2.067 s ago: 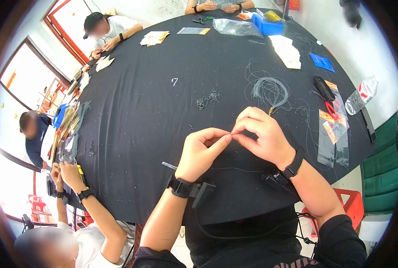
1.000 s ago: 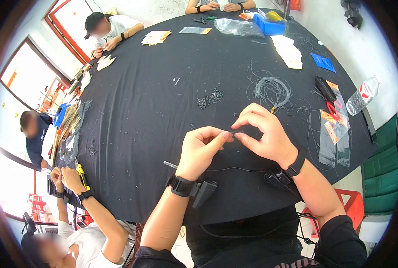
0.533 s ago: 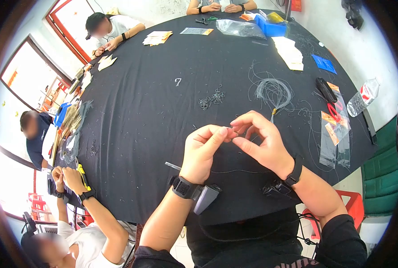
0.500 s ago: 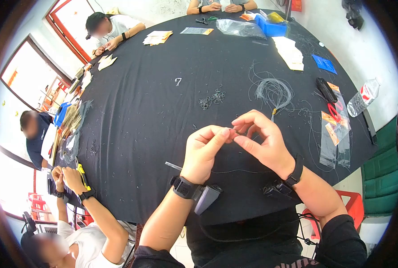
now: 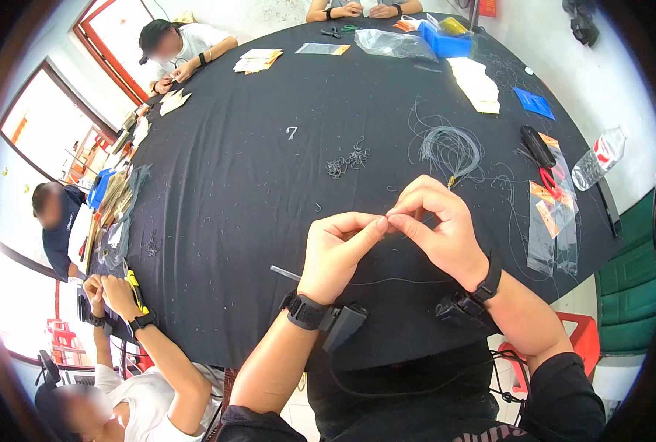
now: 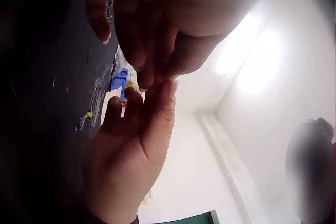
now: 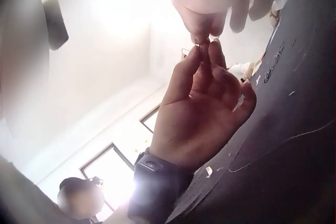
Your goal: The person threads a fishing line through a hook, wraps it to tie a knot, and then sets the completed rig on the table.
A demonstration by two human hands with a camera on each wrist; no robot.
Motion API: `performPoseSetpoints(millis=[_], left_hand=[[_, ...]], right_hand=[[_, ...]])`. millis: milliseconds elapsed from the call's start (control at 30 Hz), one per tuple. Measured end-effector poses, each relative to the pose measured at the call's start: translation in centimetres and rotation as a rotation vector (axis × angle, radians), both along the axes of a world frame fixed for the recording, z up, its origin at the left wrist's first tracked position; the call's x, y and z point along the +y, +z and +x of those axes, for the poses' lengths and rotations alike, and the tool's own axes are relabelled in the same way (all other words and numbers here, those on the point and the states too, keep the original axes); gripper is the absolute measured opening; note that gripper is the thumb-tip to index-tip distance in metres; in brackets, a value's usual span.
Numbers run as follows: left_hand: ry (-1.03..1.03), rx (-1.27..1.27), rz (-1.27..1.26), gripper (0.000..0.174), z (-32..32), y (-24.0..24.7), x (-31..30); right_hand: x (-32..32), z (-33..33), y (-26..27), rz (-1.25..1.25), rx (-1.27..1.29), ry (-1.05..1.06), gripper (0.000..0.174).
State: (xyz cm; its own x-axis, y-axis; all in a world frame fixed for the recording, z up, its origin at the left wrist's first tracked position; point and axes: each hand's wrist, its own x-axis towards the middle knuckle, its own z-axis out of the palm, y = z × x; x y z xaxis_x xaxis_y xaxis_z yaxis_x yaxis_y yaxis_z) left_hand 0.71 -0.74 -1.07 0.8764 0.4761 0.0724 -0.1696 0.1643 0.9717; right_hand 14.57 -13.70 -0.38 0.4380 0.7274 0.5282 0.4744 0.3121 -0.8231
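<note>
In the head view my left hand (image 5: 334, 252) and right hand (image 5: 446, 228) meet fingertip to fingertip above the black table. The left thumb and forefinger pinch a small fish hook (image 7: 184, 51), a thin curved piece at the fingertips in the right wrist view, mostly hidden. My right thumb and forefinger pinch close beside it, apparently on fishing line; their tips cover what they hold. A loose strand of line (image 5: 402, 279) runs across the cloth below the hands. Beyond the hands lie a pile of dark fish hooks (image 5: 348, 160) and a coiled bundle of fishing line (image 5: 446, 151) with a yellow tie.
To the right are red-handled scissors (image 5: 549, 183), a black case (image 5: 536, 146), clear packets (image 5: 540, 247) and a water bottle (image 5: 598, 158). White cards (image 5: 473, 85) and a blue box (image 5: 446, 43) stand farther back. Other people sit round the table.
The right thumb and fingers, spread apart half a second ago, have closed together against the left fingertips. The left hand keeps its pinch, nearly in place.
</note>
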Motion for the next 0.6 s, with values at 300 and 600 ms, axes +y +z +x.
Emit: performPoseSetpoints(millis=[300,600], left_hand=[[0.027,0.069,0.068,0.014,0.0,0.11,0.08],[0.035,0.092,0.07,0.012,-0.12,0.5,0.1]], right_hand=[[-0.04,-0.05,0.21,-0.043,-0.027,-0.016,0.003],[0.01,0.04,0.2,-0.052,-0.003,-0.014,0.004]])
